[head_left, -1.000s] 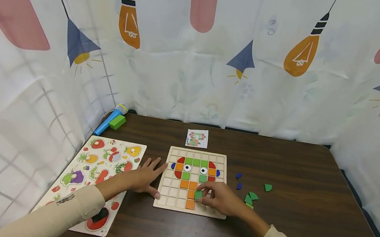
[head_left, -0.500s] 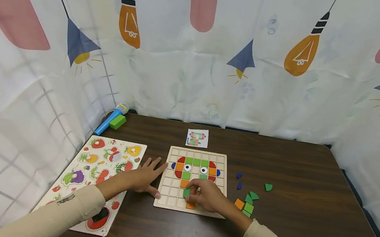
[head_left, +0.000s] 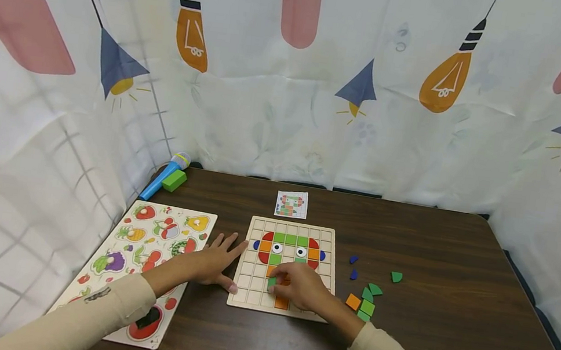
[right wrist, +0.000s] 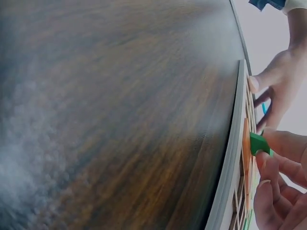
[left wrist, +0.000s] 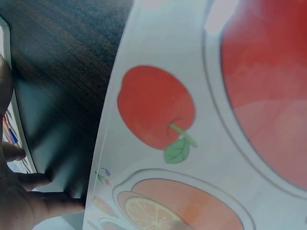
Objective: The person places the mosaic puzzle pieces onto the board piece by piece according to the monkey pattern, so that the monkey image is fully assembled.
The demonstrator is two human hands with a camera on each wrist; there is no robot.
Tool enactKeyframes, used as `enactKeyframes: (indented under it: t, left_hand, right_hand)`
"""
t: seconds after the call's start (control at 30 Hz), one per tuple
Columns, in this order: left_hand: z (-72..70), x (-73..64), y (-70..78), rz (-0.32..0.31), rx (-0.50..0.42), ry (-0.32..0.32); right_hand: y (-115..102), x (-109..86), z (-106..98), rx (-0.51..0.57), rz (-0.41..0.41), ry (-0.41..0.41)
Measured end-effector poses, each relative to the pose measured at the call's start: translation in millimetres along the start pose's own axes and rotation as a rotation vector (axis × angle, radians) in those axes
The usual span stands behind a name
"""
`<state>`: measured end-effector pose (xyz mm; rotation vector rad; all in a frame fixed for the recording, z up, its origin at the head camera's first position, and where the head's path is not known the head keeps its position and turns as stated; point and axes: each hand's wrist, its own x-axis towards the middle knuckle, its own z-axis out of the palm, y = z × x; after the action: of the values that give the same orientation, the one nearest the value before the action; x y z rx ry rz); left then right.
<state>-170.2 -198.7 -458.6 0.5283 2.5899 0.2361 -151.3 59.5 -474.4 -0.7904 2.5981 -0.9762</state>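
A wooden grid board (head_left: 250, 282) lies on the table, bearing red, green, orange and blue pieces and two eye tiles. My right hand (head_left: 301, 285) reaches over its lower middle and pinches a green tile (right wrist: 259, 143) between thumb and fingers, right at the orange tiles (head_left: 281, 303). In the right wrist view that tile is tilted close over the board. My left hand (head_left: 214, 260) lies with fingers spread at the board's left edge, the thumb touching its lower left side. The hand covers part of the column of orange tiles.
Left of the board is a fruit puzzle board (head_left: 167, 301). Loose green pieces (head_left: 367, 307), an orange tile (head_left: 353, 302) and blue pieces (head_left: 354, 274) lie to the right. A pattern card (head_left: 291, 204) sits behind; a blue toy microphone (head_left: 165, 175) and green block (head_left: 174, 180) stand back left.
My right hand has moved left across the board with the green tile, baring an orange tile and green pieces on the table. The left hand has stayed in place.
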Motion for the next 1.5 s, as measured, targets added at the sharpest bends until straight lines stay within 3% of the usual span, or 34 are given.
enactKeyframes:
  t: [0.63, 0.8, 1.17, 1.5]
  left_hand:
    - [-0.8, -2.3, 1.7, 0.017, -0.009, 0.010]
    - [-0.9, -1.3, 0.6, 0.025, -0.013, 0.014]
    - [-2.0, -1.2, -0.4, 0.007, -0.007, 0.002]
    - [-3.2, -1.3, 0.6, 0.011, -0.010, 0.001]
  right_hand:
    - [-2, 2.5, -1, -0.070, 0.030, 0.022]
    - [4, 1.6, -9, -0.066, -0.004, 0.028]
    - [43, -17.6, -48, -0.031, -0.110, 0.010]
    - [90, -65.8, -86, 0.009, -0.096, -0.082]
